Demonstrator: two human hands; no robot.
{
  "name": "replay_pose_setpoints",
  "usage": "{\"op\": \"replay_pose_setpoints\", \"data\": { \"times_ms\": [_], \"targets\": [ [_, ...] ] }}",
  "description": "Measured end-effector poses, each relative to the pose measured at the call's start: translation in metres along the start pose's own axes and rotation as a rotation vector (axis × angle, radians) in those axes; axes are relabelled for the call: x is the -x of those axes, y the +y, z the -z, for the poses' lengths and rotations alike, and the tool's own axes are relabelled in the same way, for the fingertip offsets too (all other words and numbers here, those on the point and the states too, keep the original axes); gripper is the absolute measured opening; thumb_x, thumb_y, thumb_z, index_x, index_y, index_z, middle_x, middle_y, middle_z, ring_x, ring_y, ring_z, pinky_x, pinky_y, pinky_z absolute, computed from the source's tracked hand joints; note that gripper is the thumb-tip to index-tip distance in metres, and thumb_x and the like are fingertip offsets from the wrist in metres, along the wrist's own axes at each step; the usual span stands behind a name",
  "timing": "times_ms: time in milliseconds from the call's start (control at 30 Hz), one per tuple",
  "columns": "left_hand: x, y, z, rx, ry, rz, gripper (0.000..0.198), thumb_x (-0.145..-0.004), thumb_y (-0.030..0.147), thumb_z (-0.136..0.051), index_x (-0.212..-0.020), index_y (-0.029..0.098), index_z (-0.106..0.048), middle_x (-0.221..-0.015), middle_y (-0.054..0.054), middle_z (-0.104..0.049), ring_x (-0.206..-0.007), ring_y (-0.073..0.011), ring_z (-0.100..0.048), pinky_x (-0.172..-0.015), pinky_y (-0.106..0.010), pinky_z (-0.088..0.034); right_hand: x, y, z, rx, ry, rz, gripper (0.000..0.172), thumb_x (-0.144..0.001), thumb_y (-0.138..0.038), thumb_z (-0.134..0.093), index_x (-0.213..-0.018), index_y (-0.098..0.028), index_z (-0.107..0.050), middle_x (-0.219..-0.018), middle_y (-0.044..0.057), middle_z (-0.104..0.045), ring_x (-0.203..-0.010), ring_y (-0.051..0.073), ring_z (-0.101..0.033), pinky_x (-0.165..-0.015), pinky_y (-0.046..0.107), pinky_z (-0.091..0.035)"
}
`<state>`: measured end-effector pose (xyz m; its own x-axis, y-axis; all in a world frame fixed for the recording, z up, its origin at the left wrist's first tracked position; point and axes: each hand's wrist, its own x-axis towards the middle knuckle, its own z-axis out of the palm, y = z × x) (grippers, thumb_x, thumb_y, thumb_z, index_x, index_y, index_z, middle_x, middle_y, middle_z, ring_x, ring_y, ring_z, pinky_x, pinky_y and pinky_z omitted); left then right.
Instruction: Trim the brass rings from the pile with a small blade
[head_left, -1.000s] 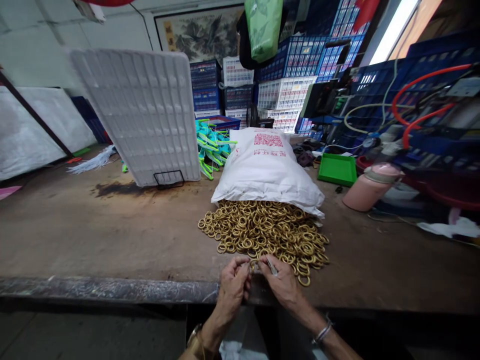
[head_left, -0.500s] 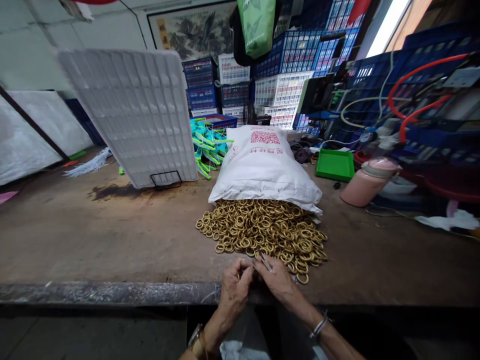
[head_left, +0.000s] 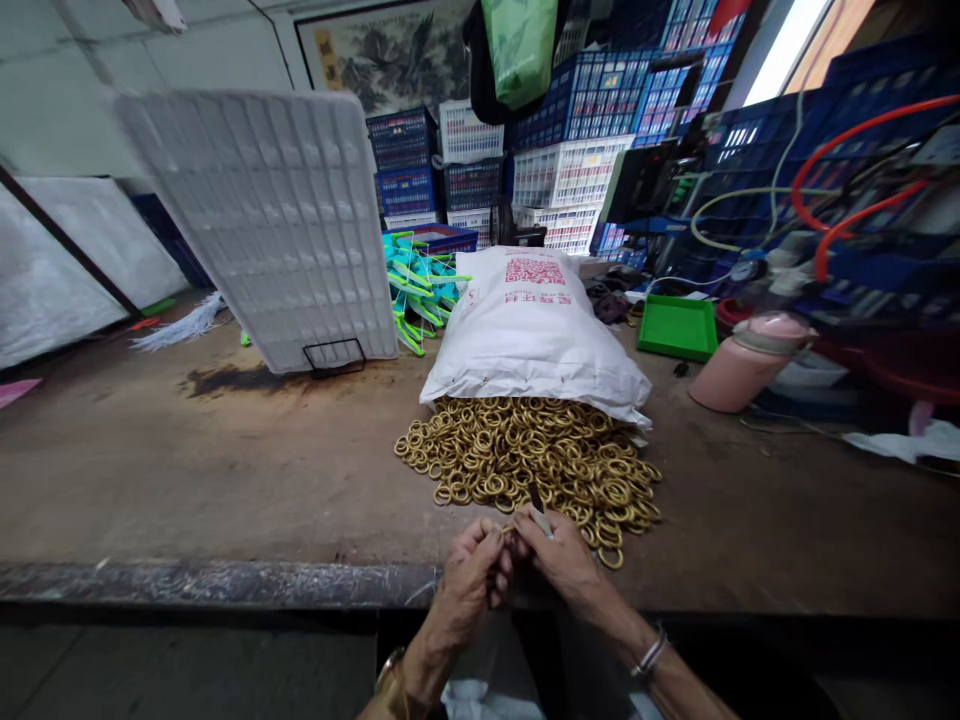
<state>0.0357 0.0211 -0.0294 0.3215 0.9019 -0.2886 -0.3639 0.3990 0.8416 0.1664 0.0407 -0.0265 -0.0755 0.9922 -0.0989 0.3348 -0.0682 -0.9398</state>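
Note:
My left hand [head_left: 472, 565] is closed, pinching one gold ring [head_left: 508, 529] between thumb and fingers at the table's front edge. Opposite it, my right hand [head_left: 559, 555] is closed too, its fingertips touching the same ring. A small knife [head_left: 540, 518] with a pale grey handle and a dark tip sticks up out of my right hand. Just beyond both hands lies a heap of gold rings [head_left: 517, 450], spilling from the mouth of a white woven sack [head_left: 517, 340] with red print.
An upright white ribbed plastic panel [head_left: 262, 230] stands at left in a black wire stand [head_left: 334, 358]. Green and turquoise plastic pieces [head_left: 420, 290] lie behind it. To the right are a green tray [head_left: 677, 328] and a pink flask [head_left: 739, 370]. Stacked crates [head_left: 555, 175] fill the back.
The ring now shows between my fingertips. The knife in my right hand has turned more upright, its dark tip showing. The whole view has shifted slightly.

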Motion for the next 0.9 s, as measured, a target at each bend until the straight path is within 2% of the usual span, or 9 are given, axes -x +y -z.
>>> {"op": "replay_pose_setpoints", "data": {
  "times_ms": [100,233,333,467,633,900],
  "targets": [
    [0.002,0.002,-0.001,0.027,0.033,-0.010,0.035,-0.069,0.050,-0.055,-0.069,0.018,-0.043,-0.052,0.007,-0.044,-0.035,-0.0017,-0.031,-0.034,-0.014,-0.017,0.004,0.003,0.000,0.134,0.043,0.067,0.027,-0.077,-0.037,-0.035,-0.058,-0.020,-0.043,-0.052,-0.004,-0.044,-0.051,0.011,-0.042,-0.052,0.022,-0.033],
    [0.002,0.002,0.000,-0.021,0.062,-0.025,0.036,-0.070,0.052,-0.054,-0.069,0.018,-0.041,-0.052,0.008,-0.043,-0.035,-0.0015,-0.032,-0.034,-0.014,-0.020,0.012,0.007,-0.002,0.398,-0.045,0.172,0.013,-0.069,-0.017,-0.035,-0.064,-0.020,-0.047,-0.056,-0.002,-0.051,-0.053,0.011,-0.044,-0.052,0.021,-0.031],
    [0.002,0.002,-0.001,-0.069,0.080,-0.028,0.037,-0.069,0.053,-0.054,-0.069,0.019,-0.040,-0.051,0.008,-0.043,-0.035,-0.0018,-0.031,-0.034,-0.014,-0.020,0.016,0.006,-0.004,0.552,-0.062,0.163,0.022,-0.060,-0.008,-0.033,-0.068,-0.021,-0.048,-0.059,-0.001,-0.053,-0.055,0.012,-0.047,-0.053,0.021,-0.030],
    [0.004,0.006,-0.004,-0.107,0.103,-0.041,0.040,-0.065,0.055,-0.056,-0.067,0.018,-0.040,-0.050,0.008,-0.043,-0.035,-0.0019,-0.031,-0.034,-0.015,-0.020,0.017,0.005,-0.005,0.680,-0.037,0.180,0.027,-0.057,-0.005,-0.032,-0.073,-0.020,-0.049,-0.064,0.001,-0.057,-0.058,0.013,-0.049,-0.054,0.022,-0.030],
    [0.005,0.007,-0.006,-0.123,0.125,-0.090,0.039,-0.067,0.053,-0.056,-0.065,0.018,-0.040,-0.050,0.007,-0.043,-0.037,-0.0021,-0.032,-0.036,-0.015,-0.022,0.017,0.006,-0.006,0.767,-0.004,0.189,0.029,-0.057,-0.004,-0.033,-0.076,-0.020,-0.049,-0.065,0.002,-0.058,-0.060,0.014,-0.051,-0.055,0.022,-0.029],
    [0.008,0.004,0.000,-0.251,0.113,-0.166,0.039,-0.071,0.054,-0.050,-0.061,0.017,-0.042,-0.048,0.006,-0.042,-0.038,-0.0034,-0.032,-0.039,-0.017,-0.025,0.017,0.009,-0.006,0.756,-0.078,0.158,0.026,-0.062,-0.005,-0.038,-0.081,-0.019,-0.050,-0.067,0.001,-0.060,-0.060,0.013,-0.052,-0.053,0.022,-0.026]
  ]
}}
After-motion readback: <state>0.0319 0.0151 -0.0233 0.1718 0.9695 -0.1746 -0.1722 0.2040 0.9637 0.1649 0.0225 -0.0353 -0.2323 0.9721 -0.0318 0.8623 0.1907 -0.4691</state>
